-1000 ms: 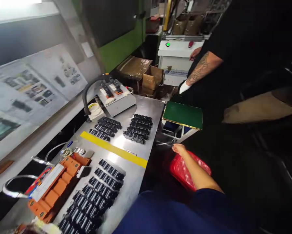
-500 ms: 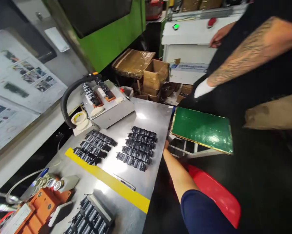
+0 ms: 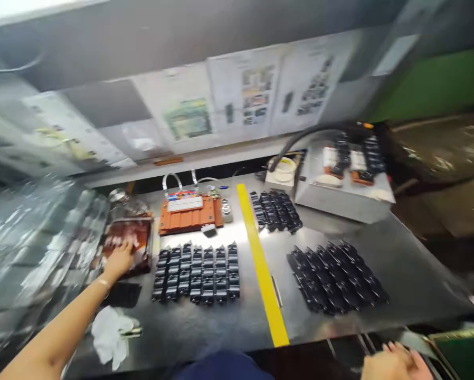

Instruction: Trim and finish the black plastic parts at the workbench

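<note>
My left hand (image 3: 119, 259) reaches over a reddish-brown tray (image 3: 144, 266) on the left of the metal table, its fingertips at the pale small items inside. Blur hides whether those fingers grip anything. At the lower right, my right hand (image 3: 385, 364) is just off the table's front edge, partly cut off by the frame and smeared. Between the hands lie rows of black ribbed plastic parts (image 3: 197, 274). More black ribbed parts (image 3: 335, 277) lie right of the yellow stripe (image 3: 256, 258), with a smaller group (image 3: 276, 211) behind.
An orange fixture (image 3: 191, 216) with hoses stands at the back. A grey metal box (image 3: 340, 203) with black parts on top is at the back right. White gloves (image 3: 112, 335) lie front left, beside clear plastic-wrapped stacks (image 3: 43, 248). A pen-like tool (image 3: 276, 291) lies by the stripe.
The view has swung left from the green-topped stand and the other person to the bench. My left hand has come into view over the tray; blur hides any grip change.
</note>
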Demonstrator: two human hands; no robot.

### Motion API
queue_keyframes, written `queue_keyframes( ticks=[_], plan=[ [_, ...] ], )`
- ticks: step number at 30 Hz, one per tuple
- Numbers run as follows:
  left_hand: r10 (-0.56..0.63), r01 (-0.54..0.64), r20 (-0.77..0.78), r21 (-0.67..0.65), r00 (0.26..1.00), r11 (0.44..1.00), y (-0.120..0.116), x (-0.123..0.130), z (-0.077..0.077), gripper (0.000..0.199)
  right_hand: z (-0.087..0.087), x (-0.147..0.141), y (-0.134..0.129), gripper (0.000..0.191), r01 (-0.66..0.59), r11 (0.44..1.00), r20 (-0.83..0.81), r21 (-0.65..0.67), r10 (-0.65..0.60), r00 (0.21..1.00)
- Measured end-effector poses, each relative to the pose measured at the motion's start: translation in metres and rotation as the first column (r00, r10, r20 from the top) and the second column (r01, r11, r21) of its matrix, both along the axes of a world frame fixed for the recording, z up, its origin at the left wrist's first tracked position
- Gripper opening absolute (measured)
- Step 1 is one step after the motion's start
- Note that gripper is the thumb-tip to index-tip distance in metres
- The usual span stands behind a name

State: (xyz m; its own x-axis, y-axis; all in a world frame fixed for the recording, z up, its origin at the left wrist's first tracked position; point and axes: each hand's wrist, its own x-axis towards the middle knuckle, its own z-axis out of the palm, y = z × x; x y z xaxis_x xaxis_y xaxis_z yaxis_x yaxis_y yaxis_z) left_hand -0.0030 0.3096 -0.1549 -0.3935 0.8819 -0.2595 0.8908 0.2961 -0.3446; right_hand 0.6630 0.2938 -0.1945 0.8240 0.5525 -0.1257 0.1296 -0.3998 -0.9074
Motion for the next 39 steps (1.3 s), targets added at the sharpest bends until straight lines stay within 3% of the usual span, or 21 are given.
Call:
queue_keyframes(
  ticks=[2,4,5,6,7,8,10,12,13,15,18,21,25,29,32,35,37,39],
  plan=[
    [0.031,-0.033,0.037,0.056,0.999,0.998,-0.006,-0.017,-0.011,0.051,0.006,-0.041,0.022,0.036,0.021,0.996,-0.001,0.081,-0.021,1.0],
    [-0.004,-0.015,0.112,0.165,0.994,0.986,-0.011,-0.025,-0.019,0.054,0.015,-0.108,0.046,0.037,-0.054,0.984,-0.039,0.169,0.062,0.997],
    [-0.011,-0.016,0.136,0.194,0.991,0.981,-0.013,-0.027,-0.022,0.055,0.02,-0.15,0.059,0.039,-0.229,0.956,-0.038,0.184,0.239,0.97],
    [-0.012,-0.023,0.156,0.217,0.988,0.976,-0.015,-0.029,-0.025,0.055,0.027,-0.197,0.071,0.041,-0.453,0.877,-0.003,0.161,0.459,0.888],
    [-0.01,-0.031,0.174,0.236,0.985,0.971,-0.017,-0.03,-0.028,0.056,0.035,-0.249,0.082,0.043,-0.691,0.714,0.047,0.113,0.69,0.722],
    [-0.01,-0.04,0.191,0.253,0.982,0.967,-0.019,-0.031,-0.03,0.056,0.041,-0.302,0.092,0.044,-0.878,0.475,0.103,0.053,0.872,0.478],
    [0.001,-0.067,0.223,0.288,0.975,0.955,-0.021,-0.035,-0.035,0.057,0.052,-0.408,0.109,0.035,-0.979,0.201,0.129,0.02,0.971,0.202],
    [0.006,-0.089,0.255,0.315,0.967,0.945,-0.024,-0.041,-0.037,0.052,0.054,-0.503,0.121,0.023,-0.994,-0.08,0.162,-0.071,0.983,-0.091],
    [-0.004,-0.089,0.273,0.327,0.962,0.941,-0.026,-0.044,-0.037,0.048,0.053,-0.544,0.127,0.02,-0.983,-0.149,0.175,-0.108,0.971,-0.166],
    [-0.048,-0.069,0.313,0.352,0.949,0.933,-0.03,-0.051,-0.037,0.042,0.047,-0.61,0.14,0.027,-0.954,-0.232,0.205,-0.189,0.941,-0.27],
    [-0.103,-0.053,0.367,0.391,0.924,0.919,-0.036,-0.059,-0.039,0.041,0.035,-0.677,0.161,0.042,-0.903,-0.294,0.228,-0.313,0.9,-0.372],
    [-0.086,-0.097,0.411,0.405,0.907,0.909,-0.041,-0.064,-0.048,0.042,0.023,-0.714,0.173,0.046,-0.832,-0.351,0.2,-0.428,0.861,-0.467],
    [-0.063,-0.175,0.481,0.434,0.875,0.884,-0.045,-0.064,-0.065,0.04,0.007,-0.74,0.167,0.05,-0.728,-0.433,0.14,-0.532,0.803,-0.58],
    [-0.102,-0.208,0.536,0.487,0.838,0.848,-0.048,-0.064,-0.073,0.037,0.001,-0.74,0.154,0.058,-0.702,-0.428,0.128,-0.569,0.797,-0.59],
    [-0.137,-0.225,0.518,0.574,0.845,0.787,-0.05,-0.068,-0.069,0.035,0.006,-0.714,0.152,0.055,-0.801,-0.317,0.222,-0.508,0.85,-0.478],
    [-0.198,-0.225,0.44,0.735,0.876,0.64,-0.053,-0.071,-0.06,0.034,0.013,-0.67,0.144,0.048,-0.93,-0.092,0.272,-0.356,0.942,-0.198],
    [-0.235,-0.213,0.399,0.802,0.887,0.558,-0.054,-0.066,-0.053,0.032,0.015,-0.642,0.132,0.046,-0.959,-0.026,0.036,-0.283,0.999,-0.038],
    [-0.31,-0.187,0.399,0.822,0.863,0.538,-0.055,-0.056,-0.046,0.031,0.013,-0.62,0.118,0.045,-0.989,-0.038,-0.351,-0.143,0.936,0.015]
  ],
)
